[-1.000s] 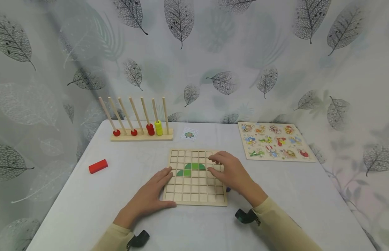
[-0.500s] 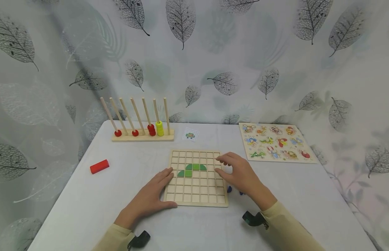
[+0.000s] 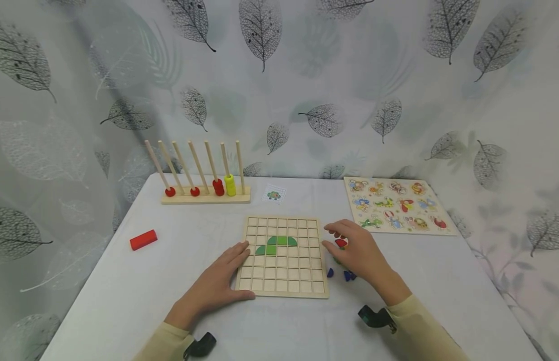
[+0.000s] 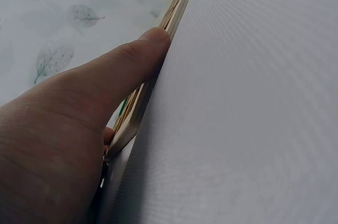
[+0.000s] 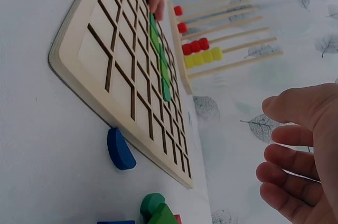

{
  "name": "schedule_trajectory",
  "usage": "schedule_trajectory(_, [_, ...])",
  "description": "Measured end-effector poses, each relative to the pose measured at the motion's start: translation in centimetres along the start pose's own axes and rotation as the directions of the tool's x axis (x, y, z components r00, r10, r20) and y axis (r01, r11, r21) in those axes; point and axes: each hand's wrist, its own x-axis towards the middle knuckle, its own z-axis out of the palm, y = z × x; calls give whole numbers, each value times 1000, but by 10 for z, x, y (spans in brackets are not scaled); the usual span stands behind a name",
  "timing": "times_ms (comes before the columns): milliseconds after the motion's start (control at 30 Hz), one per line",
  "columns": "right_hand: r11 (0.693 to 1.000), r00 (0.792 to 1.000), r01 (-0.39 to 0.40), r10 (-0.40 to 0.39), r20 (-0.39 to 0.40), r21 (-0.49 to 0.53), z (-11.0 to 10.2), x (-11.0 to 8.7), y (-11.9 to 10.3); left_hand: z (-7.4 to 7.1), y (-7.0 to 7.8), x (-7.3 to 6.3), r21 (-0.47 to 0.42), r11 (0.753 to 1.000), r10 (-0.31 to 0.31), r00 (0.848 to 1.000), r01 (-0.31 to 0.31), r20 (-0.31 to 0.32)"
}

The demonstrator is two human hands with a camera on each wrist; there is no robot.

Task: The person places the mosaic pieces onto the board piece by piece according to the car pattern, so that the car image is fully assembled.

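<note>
A square wooden grid board (image 3: 288,281) lies flat, with several green pieces (image 3: 282,241) set in its upper-middle cells. My left hand (image 3: 213,283) rests along its left side, fingers extended and thumb at the near-left corner; the left wrist view shows the thumb (image 4: 132,55) on the board's edge. Just past the right edge, my right hand (image 3: 362,253) hovers with loosely bent fingers and holds nothing. Partly hidden beneath it are loose pieces: a red one (image 3: 341,243), blue ones (image 3: 347,276) and green ones (image 5: 161,214). A blue half-round piece (image 5: 120,150) lies against the board's edge.
Behind the board, a small picture card (image 3: 274,194) lies near a wooden peg abacus (image 3: 207,199) with red and yellow beads. An insect picture puzzle (image 3: 396,205) is at the back right. Toward the left lies a red cylinder (image 3: 143,239). A leaf-patterned curtain (image 3: 324,75) hangs behind.
My right hand has moved right, off the board and over the loose pieces, uncovering blue and red ones. The left hand stays at the board's left edge.
</note>
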Motion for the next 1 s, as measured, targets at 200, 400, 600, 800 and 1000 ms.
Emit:
schedule_trajectory(200, [999, 999, -31, 31, -7, 8, -7, -6, 8, -1, 2, 0, -7, 1000, -11, 1000, 11, 12])
schedule_trajectory(400, [999, 999, -41, 41, -26, -11, -14, -9, 15, -2, 4, 0, -9, 1000, -13, 1000, 13, 11])
schedule_trajectory(600, [996, 997, -72, 70, -33, -47, -19, -12, 21, -2, 4, 0, -8, 1000, -16, 1000, 16, 9])
schedule_trajectory(800, [994, 995, -93, 91, -38, -59, -27, -17, 25, -2, 3, -1, -12, 1000, -17, 1000, 17, 6])
schedule_trajectory(1000, [988, 991, -134, 131, -39, -76, -31, -23, 33, -2, 4, 0, -7, 1000, -25, 999, 25, 21])
